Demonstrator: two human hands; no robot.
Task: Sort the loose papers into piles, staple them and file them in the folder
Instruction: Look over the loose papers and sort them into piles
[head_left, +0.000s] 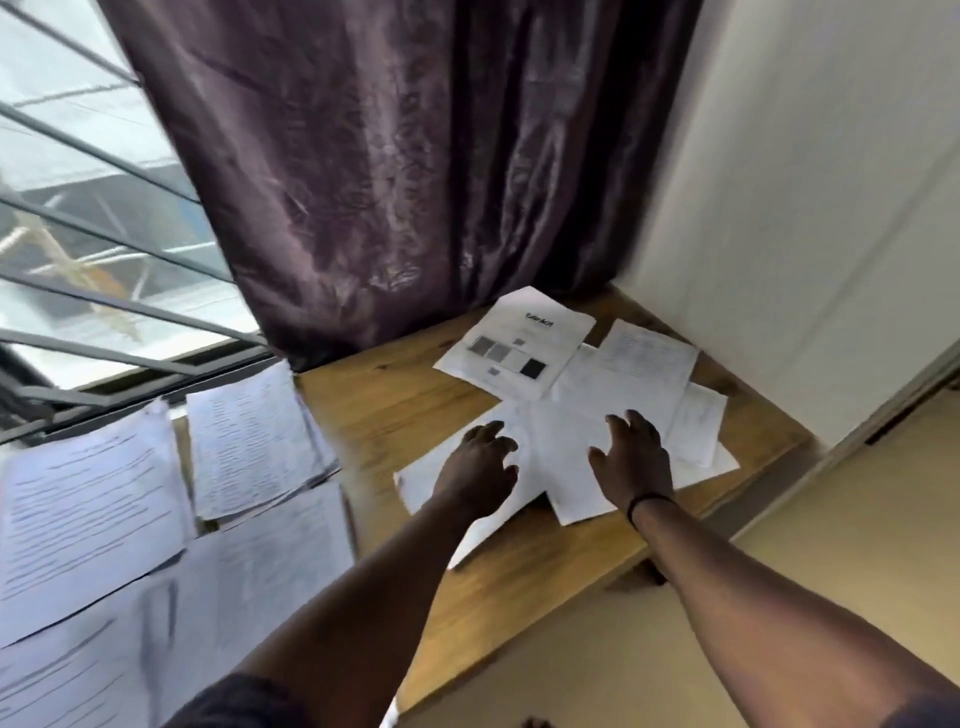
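Observation:
Loose white papers (566, 441) lie overlapping on the right part of a wooden table (395, 395). One sheet with grey and black squares (514, 345) lies at the far side of that heap. My left hand (480, 467) hovers over the heap's left sheets, fingers loosely curled and holding nothing. My right hand (631, 457) reaches over the middle sheets with fingers spread. On the left lie sorted printed pages: a stack by the window (254, 436), a large sheet (88, 514) at the far left, and more pages (228, 582) nearer me. No stapler or folder is in view.
A dark purple curtain (395, 171) hangs behind the table. A barred window (88, 218) is at the left. A white wall (810, 197) closes the right side. Beige floor (779, 561) lies beyond the table's right edge.

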